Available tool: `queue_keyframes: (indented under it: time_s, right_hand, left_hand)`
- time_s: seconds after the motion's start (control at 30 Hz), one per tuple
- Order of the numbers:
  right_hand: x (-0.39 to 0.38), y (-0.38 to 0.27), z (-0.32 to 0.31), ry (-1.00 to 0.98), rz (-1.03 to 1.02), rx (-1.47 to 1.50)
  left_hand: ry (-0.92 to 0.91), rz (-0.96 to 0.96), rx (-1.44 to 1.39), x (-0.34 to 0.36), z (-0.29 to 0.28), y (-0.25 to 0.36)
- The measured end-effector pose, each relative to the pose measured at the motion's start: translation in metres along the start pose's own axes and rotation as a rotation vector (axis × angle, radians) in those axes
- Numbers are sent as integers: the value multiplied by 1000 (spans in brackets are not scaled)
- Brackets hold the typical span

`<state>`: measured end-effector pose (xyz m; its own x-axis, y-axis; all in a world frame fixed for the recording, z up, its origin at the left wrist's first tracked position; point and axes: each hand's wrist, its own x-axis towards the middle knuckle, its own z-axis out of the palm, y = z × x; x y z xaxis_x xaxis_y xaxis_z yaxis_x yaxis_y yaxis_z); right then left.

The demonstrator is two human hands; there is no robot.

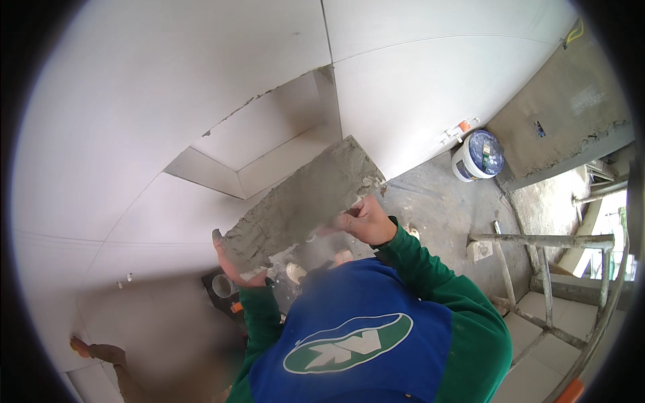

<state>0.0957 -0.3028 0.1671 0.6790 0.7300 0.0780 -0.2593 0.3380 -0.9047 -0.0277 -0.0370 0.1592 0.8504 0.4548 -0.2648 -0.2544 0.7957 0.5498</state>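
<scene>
Both of my hands hold a rectangular tile (306, 195) whose upward face is coated with rough grey mortar. My left hand (232, 264) is closed around its near left end, with fingertips showing past the edge. My right hand (366, 220) grips the near right edge, thumb and fingers pressed against it. The tile is tilted, its right end farther away. Just beyond it, a recessed niche (275, 131) opens in the white tiled wall (416, 80). Mortar crumbs cling along the niche's upper edge. The tile hides part of the niche's lower right side.
A lidded white bucket (463, 164) stands by the wall at right, near pipe stubs with an orange cap (465, 125). Metal scaffold bars (544, 240) stand at right. At lower left another person's hand (80, 347) touches the wall; a black case (222, 295) lies nearby.
</scene>
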Motion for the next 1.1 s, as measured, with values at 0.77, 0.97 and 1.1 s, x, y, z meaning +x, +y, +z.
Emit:
queue_keyframes:
  time_s: [0.77, 0.97, 1.1]
  right_hand:
    - [102, -40, 30, 29, -244, 250]
    - [102, -58, 33, 44, -211, 220]
    - [105, -54, 24, 12, -242, 208]
  left_hand:
    - [-382, 235, -617, 51, 57, 8]
    - [-645, 157, -599, 47, 60, 1]
    - [-618, 146, -658, 50, 61, -5]
